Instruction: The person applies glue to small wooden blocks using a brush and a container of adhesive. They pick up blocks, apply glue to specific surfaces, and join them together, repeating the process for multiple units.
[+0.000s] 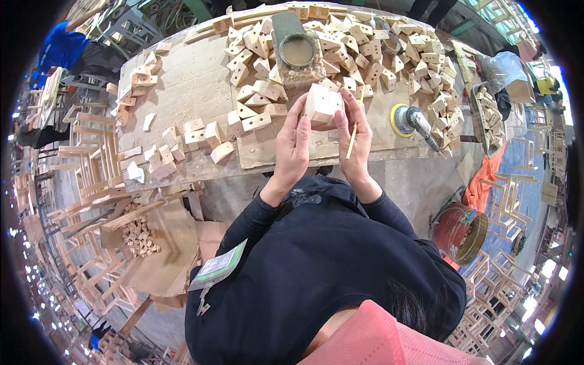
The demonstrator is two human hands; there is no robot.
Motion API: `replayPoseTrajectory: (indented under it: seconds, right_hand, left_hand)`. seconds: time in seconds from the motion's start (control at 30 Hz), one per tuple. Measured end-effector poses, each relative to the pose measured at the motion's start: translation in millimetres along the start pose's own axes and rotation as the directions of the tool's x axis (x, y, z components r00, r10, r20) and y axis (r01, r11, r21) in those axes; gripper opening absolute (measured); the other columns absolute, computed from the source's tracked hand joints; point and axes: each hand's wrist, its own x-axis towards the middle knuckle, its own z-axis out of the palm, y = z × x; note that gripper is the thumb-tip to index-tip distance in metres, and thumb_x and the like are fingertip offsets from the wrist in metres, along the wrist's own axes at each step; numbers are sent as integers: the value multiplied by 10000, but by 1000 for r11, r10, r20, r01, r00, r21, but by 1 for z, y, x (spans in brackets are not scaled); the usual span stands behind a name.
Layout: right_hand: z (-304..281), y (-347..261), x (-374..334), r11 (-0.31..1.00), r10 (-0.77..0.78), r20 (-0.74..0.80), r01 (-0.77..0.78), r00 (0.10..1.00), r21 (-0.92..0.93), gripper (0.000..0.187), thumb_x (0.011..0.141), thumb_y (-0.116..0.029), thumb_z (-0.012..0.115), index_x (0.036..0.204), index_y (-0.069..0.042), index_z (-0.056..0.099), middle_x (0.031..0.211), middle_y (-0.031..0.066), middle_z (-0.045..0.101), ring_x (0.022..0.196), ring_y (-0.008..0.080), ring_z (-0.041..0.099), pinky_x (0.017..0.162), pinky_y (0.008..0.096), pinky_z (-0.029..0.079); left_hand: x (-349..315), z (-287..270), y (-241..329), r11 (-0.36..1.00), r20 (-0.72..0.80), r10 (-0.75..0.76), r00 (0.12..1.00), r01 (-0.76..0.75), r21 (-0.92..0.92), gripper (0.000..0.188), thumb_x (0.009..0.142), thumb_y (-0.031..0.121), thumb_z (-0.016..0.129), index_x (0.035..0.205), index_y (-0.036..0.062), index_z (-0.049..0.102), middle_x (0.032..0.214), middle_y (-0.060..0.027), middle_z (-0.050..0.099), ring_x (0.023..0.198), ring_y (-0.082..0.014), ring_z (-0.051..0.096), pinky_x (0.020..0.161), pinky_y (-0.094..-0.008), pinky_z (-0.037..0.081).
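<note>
Above the table's near edge, a pale wooden block (321,104) is pressed between both my hands; it could be more than one piece held together. My left hand (292,149) is closed on its left side, fingers behind and thumb up. From the right, my right hand (359,146) grips the same wood and keeps a thin yellowish stick (352,139) along its fingers. Just beyond my hands stands a dark holder with a round cup of tan paste (298,50). Drilled wooden blocks (257,121) lie to the left of my hands.
Heaps of drilled blocks (365,52) cover the far side of the worktable (201,91). A sander with a yellow-rimmed pad (403,121) rests at right, its hose toward the edge. On the floor are a reddish drum (453,231) and a cardboard box of blocks (173,243).
</note>
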Motion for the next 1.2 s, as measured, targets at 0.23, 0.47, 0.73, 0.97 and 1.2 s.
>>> replayPoseTrajectory:
  seconds: [0.23, 0.47, 0.73, 0.97, 1.2]
  right_hand:
    - [-17, -4, 3, 988, 108, 180, -86, 978, -127, 455, 975, -125, 586, 1377, 50, 466, 1328, 147, 571, 1213, 202, 547, 1020, 293, 428]
    - [-33, -11, 7, 973, 221, 547, -141, 807, -185, 398, 1004, -148, 535, 1371, 1, 497, 1290, 104, 612, 1180, 162, 563, 984, 286, 447]
    - [-60, -24, 55, 939, -122, 32, 126, 992, -319, 348, 1027, -218, 483, 1264, 23, 569, 1158, 90, 691, 1022, 118, 622, 764, 238, 498]
    - [-72, 9, 46, 938, -70, -41, 52, 997, -343, 311, 1017, -195, 512, 1244, 3, 593, 1152, 91, 691, 991, 113, 638, 764, 231, 496]
    - [-100, 41, 24, 895, -108, -94, 55, 990, -443, 326, 1017, -173, 507, 1287, 0, 562, 1211, 100, 665, 1075, 175, 632, 809, 269, 504]
  left_hand:
    - [2, -38, 4, 939, 336, -273, 901, 325, -109, 427, 1002, 191, 550, 1350, -49, 491, 1255, -79, 595, 1148, -117, 534, 986, -261, 402]
    - [-19, -64, -22, 803, 424, -414, 805, 543, -247, 595, 841, 168, 733, 1341, -41, 486, 1255, -84, 601, 1142, -150, 569, 1003, -304, 422]
    - [-4, -80, -63, 874, 180, -462, 868, 480, -73, 648, 796, 170, 774, 1325, -48, 470, 1215, -124, 614, 1131, -187, 585, 987, -329, 454]
    - [51, -51, -165, 944, 80, -323, 943, 316, 89, 852, 737, 263, 841, 1380, -69, 392, 1313, -171, 529, 1174, -221, 554, 1008, -326, 444]
    - [67, -95, -187, 906, -8, -335, 942, 325, 270, 857, 690, 266, 876, 1330, -86, 427, 1242, -171, 563, 1117, -222, 575, 984, -326, 459]
